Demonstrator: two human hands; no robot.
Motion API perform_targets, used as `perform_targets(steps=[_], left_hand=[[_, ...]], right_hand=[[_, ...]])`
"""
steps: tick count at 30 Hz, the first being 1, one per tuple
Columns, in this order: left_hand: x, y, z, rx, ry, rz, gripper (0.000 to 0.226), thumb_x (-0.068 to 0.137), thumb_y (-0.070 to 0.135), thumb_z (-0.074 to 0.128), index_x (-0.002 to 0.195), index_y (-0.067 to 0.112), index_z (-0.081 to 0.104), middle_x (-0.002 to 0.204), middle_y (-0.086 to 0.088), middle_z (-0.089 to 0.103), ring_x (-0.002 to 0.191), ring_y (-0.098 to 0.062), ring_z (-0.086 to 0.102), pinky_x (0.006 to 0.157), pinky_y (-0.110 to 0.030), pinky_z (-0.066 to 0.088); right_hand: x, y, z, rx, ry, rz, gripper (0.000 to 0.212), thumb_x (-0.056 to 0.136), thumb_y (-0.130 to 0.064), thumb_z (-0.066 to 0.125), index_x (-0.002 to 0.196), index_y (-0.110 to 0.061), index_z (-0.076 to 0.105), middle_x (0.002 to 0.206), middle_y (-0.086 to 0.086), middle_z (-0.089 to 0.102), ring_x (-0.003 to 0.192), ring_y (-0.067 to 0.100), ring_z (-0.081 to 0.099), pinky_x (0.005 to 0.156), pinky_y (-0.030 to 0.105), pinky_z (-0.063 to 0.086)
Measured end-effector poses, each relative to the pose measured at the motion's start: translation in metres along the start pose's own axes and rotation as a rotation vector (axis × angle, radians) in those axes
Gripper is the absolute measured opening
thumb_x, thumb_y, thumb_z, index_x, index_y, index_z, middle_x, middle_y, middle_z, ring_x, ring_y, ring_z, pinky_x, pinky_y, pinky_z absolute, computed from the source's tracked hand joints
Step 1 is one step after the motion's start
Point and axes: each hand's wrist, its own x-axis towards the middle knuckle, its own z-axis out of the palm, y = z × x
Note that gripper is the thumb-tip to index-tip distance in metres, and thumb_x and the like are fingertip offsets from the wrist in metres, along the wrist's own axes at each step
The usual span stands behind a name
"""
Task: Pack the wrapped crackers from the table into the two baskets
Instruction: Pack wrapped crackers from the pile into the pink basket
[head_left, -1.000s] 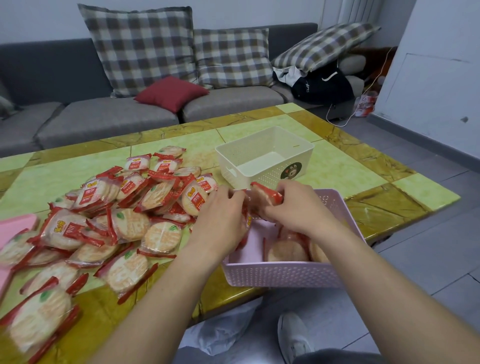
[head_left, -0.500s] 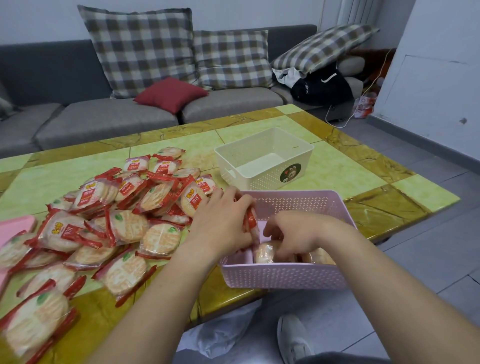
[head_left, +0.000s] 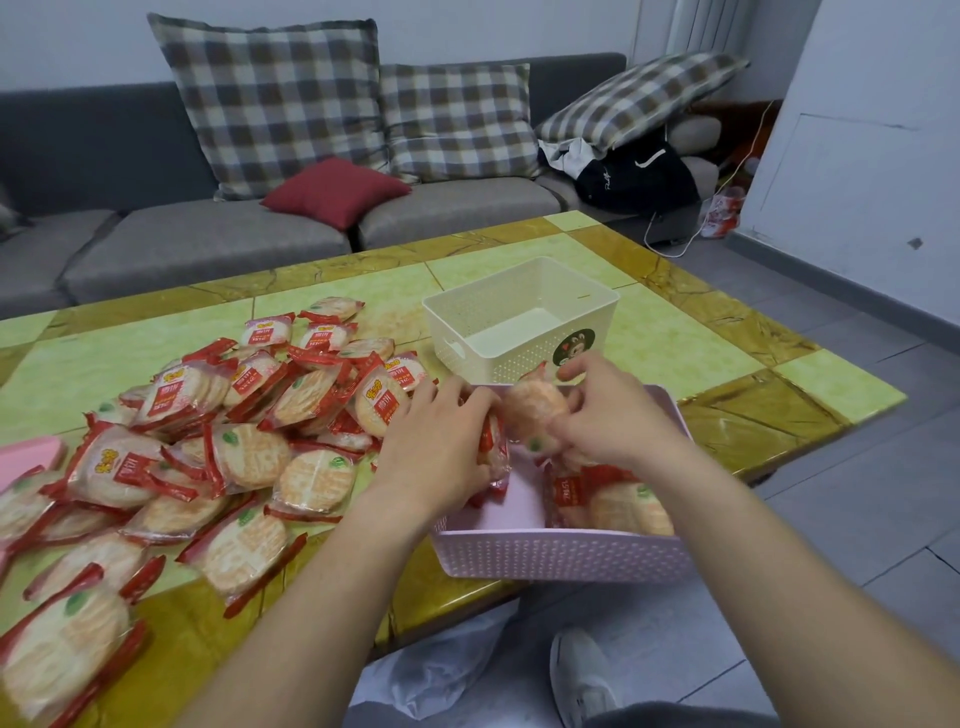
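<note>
We take the pink basket as our landmark; it sits at the near edge of the table. Our right hand is above its far half, fingers pinched on one wrapped cracker. Our left hand is at its left wall, fingers curled around a few more packets held on edge. A few packets already lie in the basket's right half; the left half of its floor shows bare pink.

The loose pile of crackers lies left of the pink basket, near it, and is much the larger share, so we judge the task to be early. The white basket, just beyond the pink one, shows nothing inside.

Step in hand, as we judge it: seating this cracker. Best to lower it beside the packets already in, on edge or flat to match them, and let go only once it rests. Stacking neatly from the right saves room. The wrappers look slippery, so a loose hold on the left-hand bundle could spill it.
</note>
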Motion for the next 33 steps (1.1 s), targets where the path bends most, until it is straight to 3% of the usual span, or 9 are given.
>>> perform_targets(steps=[3, 9, 14, 17, 19, 21, 25, 29, 33], left_hand=[[0.001, 0.0, 0.001, -0.019, 0.01, -0.009, 0.063, 0.077, 0.055, 0.073, 0.132, 0.034, 0.049, 0.133, 0.004, 0.049, 0.12, -0.024, 0.043, 0.091, -0.038, 0.041], [0.002, -0.001, 0.001, -0.06, -0.039, -0.015, 0.074, 0.073, 0.055, 0.072, 0.139, 0.036, 0.044, 0.136, 0.003, 0.046, 0.122, -0.025, 0.04, 0.096, -0.039, 0.04], [0.0, 0.003, -0.002, -0.019, -0.06, -0.011, 0.081, 0.068, 0.078, 0.06, 0.142, 0.052, 0.039, 0.136, 0.004, 0.045, 0.125, -0.028, 0.037, 0.104, -0.047, 0.032], [0.002, 0.007, 0.0, 0.039, -0.028, -0.014, 0.068, 0.074, 0.071, 0.063, 0.135, 0.046, 0.048, 0.136, 0.001, 0.046, 0.124, -0.029, 0.036, 0.103, -0.048, 0.031], [0.003, 0.01, 0.0, 0.04, -0.023, -0.002, 0.067, 0.073, 0.068, 0.065, 0.134, 0.044, 0.048, 0.135, 0.001, 0.045, 0.125, -0.028, 0.035, 0.102, -0.048, 0.03], [0.004, 0.01, -0.001, 0.035, -0.021, 0.009, 0.069, 0.071, 0.068, 0.066, 0.133, 0.043, 0.049, 0.135, 0.001, 0.044, 0.126, -0.027, 0.034, 0.101, -0.046, 0.029], [0.004, 0.008, -0.001, 0.022, -0.035, -0.006, 0.07, 0.071, 0.071, 0.065, 0.133, 0.044, 0.049, 0.136, 0.003, 0.042, 0.126, -0.027, 0.033, 0.102, -0.047, 0.028], [0.003, 0.007, 0.001, 0.012, -0.044, -0.026, 0.068, 0.072, 0.073, 0.063, 0.133, 0.046, 0.048, 0.137, 0.002, 0.043, 0.126, -0.028, 0.033, 0.104, -0.048, 0.029], [0.003, 0.007, 0.001, -0.01, -0.039, -0.03, 0.067, 0.074, 0.071, 0.064, 0.134, 0.045, 0.048, 0.137, 0.002, 0.042, 0.127, -0.027, 0.032, 0.105, -0.048, 0.029]], right_hand=[[-0.005, -0.002, 0.027, -0.168, -0.069, -0.012, 0.036, 0.069, -0.026, 0.079, 0.099, -0.019, 0.061, 0.092, 0.001, 0.068, 0.09, 0.024, 0.065, 0.061, 0.028, 0.046], [-0.004, -0.004, 0.037, -0.376, -0.139, -0.078, 0.057, 0.06, -0.037, 0.092, 0.105, -0.016, 0.064, 0.104, 0.005, 0.072, 0.099, 0.028, 0.067, 0.082, 0.038, 0.055], [-0.002, 0.002, 0.03, -0.295, -0.323, -0.146, 0.036, 0.075, -0.013, 0.08, 0.109, -0.017, 0.07, 0.102, 0.003, 0.074, 0.092, 0.022, 0.07, 0.08, 0.033, 0.056], [0.002, 0.01, -0.004, -0.25, -0.213, -0.114, 0.029, 0.083, -0.006, 0.07, 0.108, -0.02, 0.072, 0.1, -0.002, 0.073, 0.082, 0.008, 0.065, 0.075, 0.024, 0.056], [0.003, 0.016, -0.023, -0.359, -0.118, -0.125, 0.021, 0.084, -0.013, 0.07, 0.104, -0.02, 0.072, 0.1, -0.002, 0.073, 0.086, 0.012, 0.065, 0.08, 0.032, 0.056], [0.0, 0.018, -0.022, -0.512, -0.206, -0.109, 0.024, 0.08, -0.031, 0.075, 0.099, -0.018, 0.072, 0.096, 0.001, 0.072, 0.089, 0.023, 0.067, 0.082, 0.04, 0.057], [-0.005, 0.021, -0.006, -0.633, -0.33, -0.045, 0.027, 0.075, -0.032, 0.077, 0.091, -0.012, 0.068, 0.087, 0.004, 0.069, 0.083, 0.024, 0.067, 0.064, 0.031, 0.051], [-0.002, 0.021, -0.022, -0.491, -0.185, -0.035, 0.024, 0.084, -0.032, 0.069, 0.077, -0.009, 0.066, 0.075, 0.005, 0.067, 0.076, 0.025, 0.065, 0.059, 0.033, 0.049], [-0.002, 0.02, -0.031, -0.239, 0.078, -0.121, 0.018, 0.087, -0.028, 0.061, 0.099, -0.022, 0.074, 0.088, -0.001, 0.072, 0.082, 0.024, 0.066, 0.072, 0.037, 0.053]])
